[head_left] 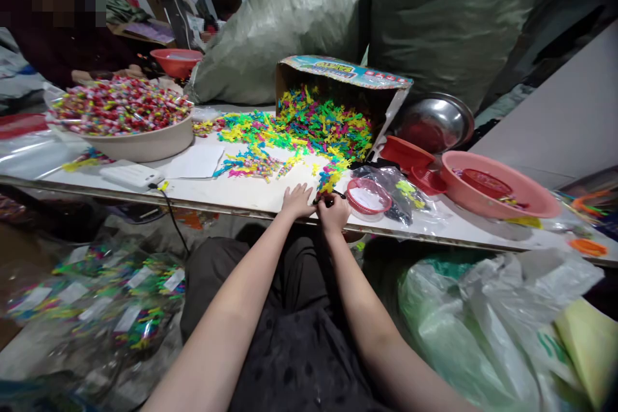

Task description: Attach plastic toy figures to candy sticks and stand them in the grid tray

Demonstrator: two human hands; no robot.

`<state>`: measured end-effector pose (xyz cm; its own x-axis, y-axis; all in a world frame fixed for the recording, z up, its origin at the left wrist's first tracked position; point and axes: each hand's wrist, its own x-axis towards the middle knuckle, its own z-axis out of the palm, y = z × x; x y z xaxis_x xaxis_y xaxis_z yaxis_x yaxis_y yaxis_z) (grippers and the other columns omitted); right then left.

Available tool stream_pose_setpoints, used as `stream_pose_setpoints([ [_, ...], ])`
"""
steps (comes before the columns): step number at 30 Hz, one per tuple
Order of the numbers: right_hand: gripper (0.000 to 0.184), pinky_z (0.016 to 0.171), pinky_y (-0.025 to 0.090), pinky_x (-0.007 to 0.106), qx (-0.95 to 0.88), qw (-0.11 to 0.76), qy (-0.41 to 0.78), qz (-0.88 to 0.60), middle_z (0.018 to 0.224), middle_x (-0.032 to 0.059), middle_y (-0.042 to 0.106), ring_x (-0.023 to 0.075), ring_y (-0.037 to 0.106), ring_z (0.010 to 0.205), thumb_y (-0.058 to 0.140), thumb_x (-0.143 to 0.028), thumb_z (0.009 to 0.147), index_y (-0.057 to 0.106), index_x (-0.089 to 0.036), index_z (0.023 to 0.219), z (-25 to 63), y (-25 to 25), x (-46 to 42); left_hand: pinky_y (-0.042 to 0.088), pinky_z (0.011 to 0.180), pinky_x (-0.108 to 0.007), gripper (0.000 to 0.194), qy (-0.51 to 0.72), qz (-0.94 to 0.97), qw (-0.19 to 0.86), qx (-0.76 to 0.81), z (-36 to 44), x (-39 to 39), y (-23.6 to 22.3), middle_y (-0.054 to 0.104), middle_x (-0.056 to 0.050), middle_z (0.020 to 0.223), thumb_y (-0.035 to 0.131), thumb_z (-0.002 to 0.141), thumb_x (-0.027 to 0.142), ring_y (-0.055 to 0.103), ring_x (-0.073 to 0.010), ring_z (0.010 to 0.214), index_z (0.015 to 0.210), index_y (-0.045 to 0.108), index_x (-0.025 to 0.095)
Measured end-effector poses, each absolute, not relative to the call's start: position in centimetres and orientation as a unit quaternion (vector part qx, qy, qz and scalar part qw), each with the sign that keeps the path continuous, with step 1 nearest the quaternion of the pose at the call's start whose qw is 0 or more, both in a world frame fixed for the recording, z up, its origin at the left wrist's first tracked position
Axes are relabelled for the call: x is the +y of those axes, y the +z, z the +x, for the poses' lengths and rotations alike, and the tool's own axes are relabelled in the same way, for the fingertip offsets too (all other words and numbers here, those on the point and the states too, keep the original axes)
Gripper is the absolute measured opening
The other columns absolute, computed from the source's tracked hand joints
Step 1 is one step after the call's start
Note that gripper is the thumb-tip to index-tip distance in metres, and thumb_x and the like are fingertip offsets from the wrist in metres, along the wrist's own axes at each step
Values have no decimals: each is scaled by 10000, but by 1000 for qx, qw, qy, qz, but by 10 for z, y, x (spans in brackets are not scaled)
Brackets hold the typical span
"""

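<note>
My left hand (pixel 297 201) lies on the white table top (pixel 251 196) near its front edge, palm down with fingers spread, holding nothing. Just to its right, my right hand (pixel 335 211) is closed around a thin black pen (pixel 339 194), whose end sticks out past the fingers. Beyond both hands, small bright plastic figures (pixel 333 174) in yellow, blue, green and pink spill toward me from an open cardboard box (pixel 345 71) on its side. Short wrapped pieces (pixel 261 166) lie among them. A red-rimmed basket (pixel 369 196) stands right of my right hand.
At left stands a wide basin (pixel 159 140) heaped with wrapped pieces, near a white power bank (pixel 132 174) with a black cable. A pink basin (pixel 502 206) and metal bowl (pixel 434 122) are at right. Large sacks (pixel 290 32) rise behind. Filled bags (pixel 96 296) lie below left.
</note>
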<state>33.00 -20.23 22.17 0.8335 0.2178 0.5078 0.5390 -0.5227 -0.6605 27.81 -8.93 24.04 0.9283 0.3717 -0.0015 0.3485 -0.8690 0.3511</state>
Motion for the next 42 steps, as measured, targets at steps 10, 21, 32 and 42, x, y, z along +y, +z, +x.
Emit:
stream_pose_setpoints([
  [10,251,828,355,378,-263,438,-142,-848,901,115,657,230,558,872,447,-199,760,607,-126,939,331,225,-205,159,1058,-418,542,109,945,187,246,279,-92,237,339,-69,1398,419,779,455,253,-230,1294,1263,402,213],
  [21,314,777,492,283,-476,442,-10,-760,997,-8,672,156,626,892,480,-185,760,643,-245,1022,313,236,-215,275,970,-405,381,222,878,203,373,285,-87,239,490,-120,1237,456,771,301,376,-255,1184,1125,500,167],
  [32,276,830,410,350,-394,427,-110,-807,932,54,672,199,571,889,430,-122,733,659,-180,875,320,225,-222,319,943,-313,259,321,870,219,304,271,-99,247,536,-66,1104,430,813,289,445,-209,1076,1051,505,218],
  [42,244,821,371,384,-440,340,-122,-822,1121,55,616,237,518,937,484,-122,733,664,-206,875,278,222,-216,358,903,-348,211,349,848,270,296,273,-93,241,538,-68,1017,481,797,345,463,-231,1017,953,553,222],
])
